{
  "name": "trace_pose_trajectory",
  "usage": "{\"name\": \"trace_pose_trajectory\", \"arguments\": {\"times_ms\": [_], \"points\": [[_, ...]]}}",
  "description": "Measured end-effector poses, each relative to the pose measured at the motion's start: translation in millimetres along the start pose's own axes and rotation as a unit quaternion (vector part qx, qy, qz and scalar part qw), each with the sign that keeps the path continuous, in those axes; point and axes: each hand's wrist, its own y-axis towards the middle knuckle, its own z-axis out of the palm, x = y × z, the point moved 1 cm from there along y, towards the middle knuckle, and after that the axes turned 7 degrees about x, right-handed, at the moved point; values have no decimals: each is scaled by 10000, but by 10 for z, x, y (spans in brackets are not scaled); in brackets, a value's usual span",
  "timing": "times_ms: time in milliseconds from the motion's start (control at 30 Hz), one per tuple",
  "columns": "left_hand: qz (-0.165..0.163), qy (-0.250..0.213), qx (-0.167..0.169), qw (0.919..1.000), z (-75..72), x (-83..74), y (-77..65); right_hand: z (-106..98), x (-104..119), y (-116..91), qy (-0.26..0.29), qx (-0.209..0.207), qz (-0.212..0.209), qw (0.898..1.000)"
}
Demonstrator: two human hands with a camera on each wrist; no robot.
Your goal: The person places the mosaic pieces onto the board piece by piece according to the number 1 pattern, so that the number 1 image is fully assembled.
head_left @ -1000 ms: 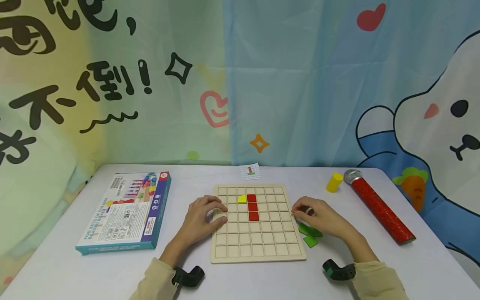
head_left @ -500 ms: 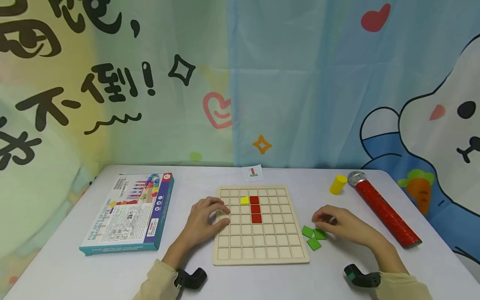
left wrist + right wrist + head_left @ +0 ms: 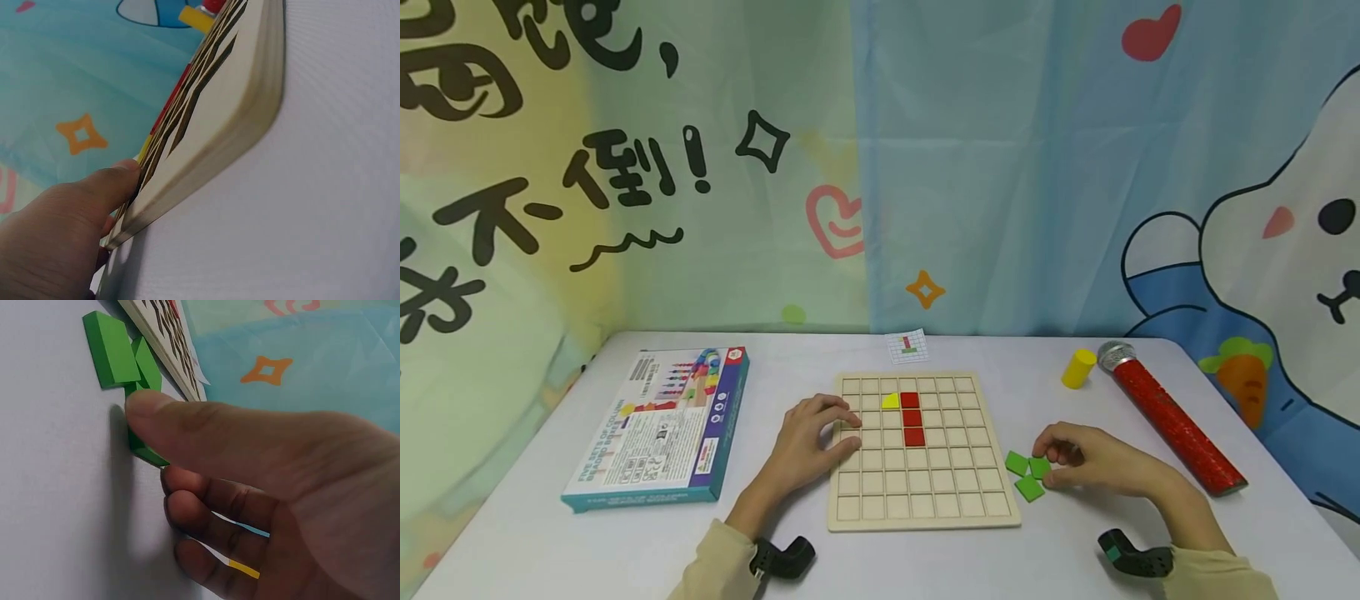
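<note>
A wooden grid board [image 3: 925, 504] lies on the table, with red square tiles [image 3: 910, 418] in a column and a yellow piece [image 3: 891, 402] beside the top one. My left hand [image 3: 808, 437] rests at the board's left edge; the left wrist view has its thumb [image 3: 115, 181] against the top rim. Right of the board lie three green square tiles [image 3: 1030, 488]. My right hand [image 3: 1086, 457] is beside them, loosely curved, with thumb and index fingertips spread around the nearest tile. In the right wrist view the thumb [image 3: 169, 419] covers part of that green tile [image 3: 147, 453].
Behind the board lies a small pattern card [image 3: 907, 346]. A flat box [image 3: 655, 429] is on the left. At the back right stand a yellow cylinder [image 3: 1078, 368] and a red, silver-headed microphone-like tube [image 3: 1172, 421]. A printed curtain [image 3: 955, 167] hangs behind the table.
My right hand has drawn away from the board's right edge, moving right and toward me to the green tiles, which are now uncovered. The left hand stays at the board's edge.
</note>
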Motion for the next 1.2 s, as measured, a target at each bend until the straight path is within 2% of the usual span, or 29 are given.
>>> {"name": "trace_pose_trajectory", "arguments": {"times_ms": [200, 400, 667, 967, 1067, 1200], "points": [[-2, 14, -29, 10000, 6, 6, -1, 19, 11, -1, -99, 32, 232, 9997], [-13, -2, -12, 10000, 7, -2, -4, 22, 28, -3, -204, -8, 246, 9995], [-2, -6, -37, 10000, 0, -5, -3, 40, 45, 0, -737, -303, 403, 9960], [2, -29, -27, 10000, -4, -13, -4, 47, 50, 25, -952, -634, 545, 9919], [7, -41, -31, 10000, -6, -16, -5, 44, 65, 42, -852, -730, 481, 9925], [-7, -46, -23, 10000, -8, -18, -5, 41, 97, 64, -860, -859, 175, 9924]]}}
